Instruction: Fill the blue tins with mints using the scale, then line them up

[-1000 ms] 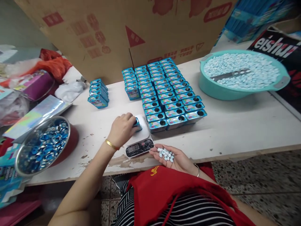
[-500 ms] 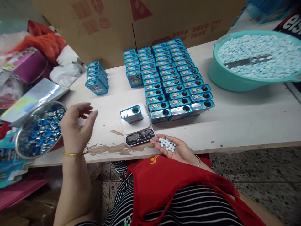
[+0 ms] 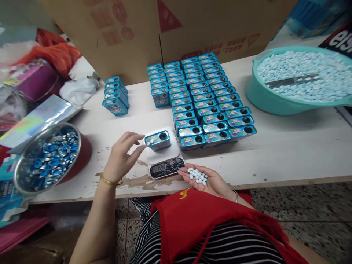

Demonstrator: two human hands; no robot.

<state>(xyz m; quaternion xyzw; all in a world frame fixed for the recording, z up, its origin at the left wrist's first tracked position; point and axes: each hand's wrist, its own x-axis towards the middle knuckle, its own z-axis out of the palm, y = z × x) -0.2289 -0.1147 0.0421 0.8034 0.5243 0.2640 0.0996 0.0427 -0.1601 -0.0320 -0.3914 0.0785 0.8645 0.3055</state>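
A blue tin [image 3: 157,140] with a round hole in its top stands on a small white kitchen scale [image 3: 162,157], whose display shows digits. Two or so pale candies rest on the tin's left end. My left hand [image 3: 123,157] is at that end, thumb and forefinger apart, with nothing seen between them; whether the fingertips touch the tin I cannot tell. Palm up by the table's front edge, my right hand [image 3: 210,179] cups a small heap of pale blue candies [image 3: 197,176], its fingertips close to the scale's right corner.
Rows of blue tins with open holes [image 3: 205,106] stand behind the scale. Several more tins [image 3: 115,97] are at the back left. A steel bowl of blue caps [image 3: 79,157] is on the left, a turquoise basin of candies [image 3: 264,101] on the right. A cardboard box [image 3: 143,40] closes the back.
My left hand has moved right, from beside the bowl of caps to the tin on the scale. My right hand still holds the candies. The view has shifted slightly.
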